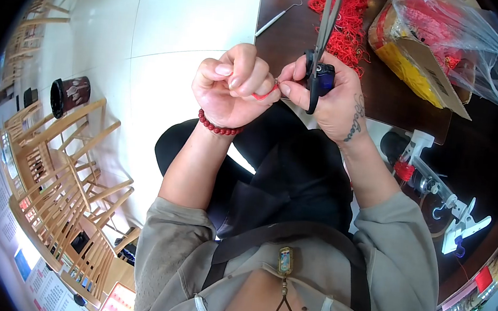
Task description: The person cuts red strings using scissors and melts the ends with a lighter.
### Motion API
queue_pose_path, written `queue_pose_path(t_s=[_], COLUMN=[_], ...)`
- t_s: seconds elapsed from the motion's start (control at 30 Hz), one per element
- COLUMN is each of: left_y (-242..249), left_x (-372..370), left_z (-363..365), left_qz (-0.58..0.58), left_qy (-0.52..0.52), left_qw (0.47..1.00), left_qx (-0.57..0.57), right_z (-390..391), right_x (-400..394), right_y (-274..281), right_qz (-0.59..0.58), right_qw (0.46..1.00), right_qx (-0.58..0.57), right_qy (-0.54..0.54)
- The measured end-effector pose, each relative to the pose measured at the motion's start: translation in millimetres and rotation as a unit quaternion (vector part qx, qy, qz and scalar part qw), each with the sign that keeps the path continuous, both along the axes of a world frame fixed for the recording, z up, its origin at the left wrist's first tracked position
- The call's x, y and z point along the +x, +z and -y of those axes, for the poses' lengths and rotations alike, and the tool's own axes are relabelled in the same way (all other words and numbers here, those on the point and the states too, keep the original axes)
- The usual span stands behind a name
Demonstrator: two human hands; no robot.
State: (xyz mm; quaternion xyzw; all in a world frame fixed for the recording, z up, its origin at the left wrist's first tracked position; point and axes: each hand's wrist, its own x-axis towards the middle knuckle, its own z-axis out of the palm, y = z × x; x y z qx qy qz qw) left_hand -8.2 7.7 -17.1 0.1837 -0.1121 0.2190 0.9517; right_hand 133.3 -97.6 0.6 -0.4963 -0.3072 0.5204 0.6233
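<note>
My left hand (232, 85) is closed, its curled fingers gripping a short red cord (262, 94). A string of dark red beads circles that wrist. My right hand (337, 98) is wrapped round a pair of scissors (325, 34), blades pointing away from me over the table. Tucked in the same palm is a small dark blue object (324, 79) that looks like a lighter. The right thumb and index fingertip pinch close to the cord's end, nearly touching my left fingers. Beyond lies a tangled heap of red cords (348, 30).
On the dark table (283, 45) lies a thin hooked tool with a white handle (279, 18). A cardboard box (413, 69) and clear plastic bag (470, 39) stand far right. A white clamp stand (437, 188) is at my right. Wooden chairs (71, 198) stand left.
</note>
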Motion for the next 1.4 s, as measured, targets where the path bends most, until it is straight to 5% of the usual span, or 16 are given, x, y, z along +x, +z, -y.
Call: queue_pose_path(t_s=[0.13, 0.27, 0.37, 0.5, 0.6, 0.73, 0.93, 1.4], left_y=[10, 21, 22, 19, 20, 23, 12, 14], left_x=[5, 6, 12, 9, 10, 9, 7, 5], left_z=[9, 12, 21, 22, 20, 28, 21, 21], left_qz=[-0.064, -0.272, -0.405, -0.408, -0.396, -0.479, -0.418, -0.358], left_qy=[0.074, 0.166, 0.263, 0.303, 0.323, 0.170, 0.181, 0.194], left_qw=[0.995, 0.943, 0.801, 0.655, 0.639, 0.772, 0.844, 0.880], left_qx=[0.016, 0.097, 0.355, 0.559, 0.575, 0.383, 0.284, 0.243], right_z=[0, 3, 4, 4, 2, 1, 1, 28], right_x=[4, 15, 21, 23, 23, 22, 20, 37], right_y=[2, 9, 9, 11, 8, 13, 9, 5], right_qz=[-0.010, 0.055, 0.099, 0.122, 0.138, 0.129, 0.212, 0.432], right_qw=[1.000, 0.995, 0.992, 0.988, 0.986, 0.986, 0.969, 0.895], right_qx=[-0.014, -0.020, -0.026, -0.053, -0.060, -0.092, -0.085, -0.095], right_qy=[-0.025, -0.075, -0.077, -0.077, -0.078, -0.052, -0.099, 0.055])
